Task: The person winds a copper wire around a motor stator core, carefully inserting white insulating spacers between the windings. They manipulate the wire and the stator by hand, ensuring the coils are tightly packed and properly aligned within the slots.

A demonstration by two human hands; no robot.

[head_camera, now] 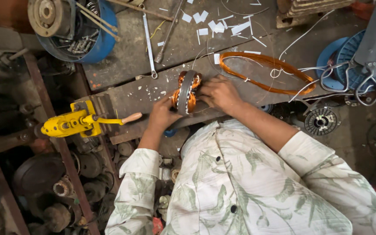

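Note:
A round motor stator [186, 92] with a grey steel ring and orange copper windings stands on edge on the worn wooden bench [127, 93]. My left hand [163, 114] grips its left side. Pressing against its right side, my right hand [219, 92] has its fingers at the copper coils. A long loop of orange copper wire [267, 72] lies on the bench just beyond my right hand.
A yellow hand-crank winder [72, 122] with a wooden handle is clamped at the bench's left end. A long spanner [149, 43] and white paper scraps [216, 26] lie farther back. Blue wire spools [362, 65] sit right, a blue tub [93, 41] of parts back left.

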